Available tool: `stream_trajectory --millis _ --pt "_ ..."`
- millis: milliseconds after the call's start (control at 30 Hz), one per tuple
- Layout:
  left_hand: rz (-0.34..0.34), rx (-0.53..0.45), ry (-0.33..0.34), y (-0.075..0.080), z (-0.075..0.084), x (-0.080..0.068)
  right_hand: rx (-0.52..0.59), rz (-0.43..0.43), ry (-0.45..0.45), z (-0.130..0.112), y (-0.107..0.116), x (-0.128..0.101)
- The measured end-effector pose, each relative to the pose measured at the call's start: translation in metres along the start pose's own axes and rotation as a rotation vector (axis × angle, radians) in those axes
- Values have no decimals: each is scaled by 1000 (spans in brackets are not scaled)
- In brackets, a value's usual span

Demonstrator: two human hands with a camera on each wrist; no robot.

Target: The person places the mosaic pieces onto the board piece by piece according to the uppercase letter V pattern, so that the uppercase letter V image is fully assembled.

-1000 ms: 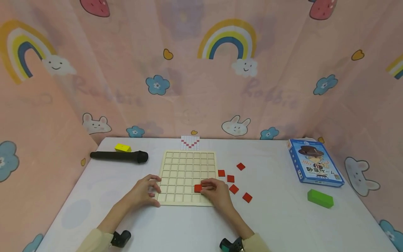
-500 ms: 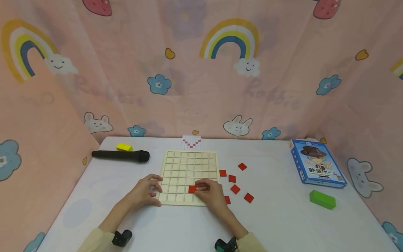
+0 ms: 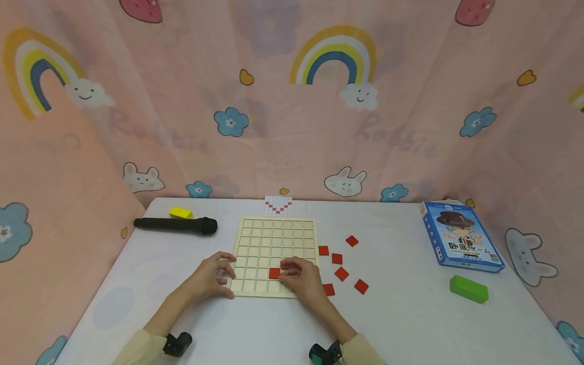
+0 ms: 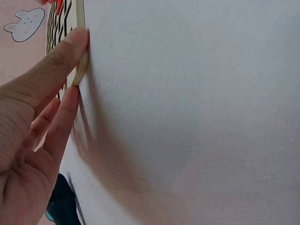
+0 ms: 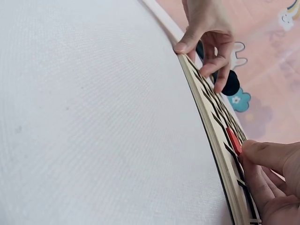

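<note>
A pale wooden grid board (image 3: 274,238) lies on the white table. My right hand (image 3: 298,278) rests on its lower right part and pinches a red square tile (image 3: 274,273) over a cell in the second row from the front; the right wrist view shows that tile (image 5: 234,141) tilted at my fingertips. At the board's front left corner, my left hand (image 3: 213,276) holds the edge, thumb (image 4: 70,49) pressed against the board's rim (image 4: 80,70). Several loose red tiles (image 3: 340,274) lie right of the board.
A black microphone (image 3: 175,225) and a yellow block (image 3: 180,213) lie at the back left. A small pattern card (image 3: 277,205) sits behind the board. A blue game box (image 3: 462,235) and a green block (image 3: 468,288) are at the right. Pink patterned curtains surround the table.
My right hand has slid the red tile leftward across the board by about one cell, uncovering a loose red tile by the board's front right corner. The left hand has stayed put.
</note>
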State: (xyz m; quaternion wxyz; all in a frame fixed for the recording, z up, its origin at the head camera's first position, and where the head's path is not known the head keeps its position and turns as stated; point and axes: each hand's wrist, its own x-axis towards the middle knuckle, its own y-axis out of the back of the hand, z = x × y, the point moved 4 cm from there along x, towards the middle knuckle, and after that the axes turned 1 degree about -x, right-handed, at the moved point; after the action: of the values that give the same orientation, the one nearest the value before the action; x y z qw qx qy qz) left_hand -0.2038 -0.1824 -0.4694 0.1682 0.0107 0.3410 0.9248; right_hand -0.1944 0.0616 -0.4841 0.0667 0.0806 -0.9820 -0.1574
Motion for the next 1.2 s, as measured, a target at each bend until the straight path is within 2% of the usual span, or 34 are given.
stream_trajectory --millis 133,233,333,500,600,733,1000,1200 --pt "0 6 -8 0 0 1 -18 -3 -28 2 9 -2" --pt "-3 18 -10 0 0 0 -59 3 -63 4 23 -7" --pt "-3 20 -4 -1 0 0 -87 25 -102 6 45 -15" --pt "2 -1 3 0 -1 0 -140 113 -136 11 86 -29" --pt "-1 -4 -8 0 -1 0 -230 153 -146 15 109 -38" --pt "-3 -12 -5 -1 -1 0 -342 156 -210 22 133 -47" --pt "-6 -20 -7 0 -2 0 -373 138 -384 44 152 -57" --pt "-18 -19 -27 0 0 -1 -347 107 -397 49 161 -60"
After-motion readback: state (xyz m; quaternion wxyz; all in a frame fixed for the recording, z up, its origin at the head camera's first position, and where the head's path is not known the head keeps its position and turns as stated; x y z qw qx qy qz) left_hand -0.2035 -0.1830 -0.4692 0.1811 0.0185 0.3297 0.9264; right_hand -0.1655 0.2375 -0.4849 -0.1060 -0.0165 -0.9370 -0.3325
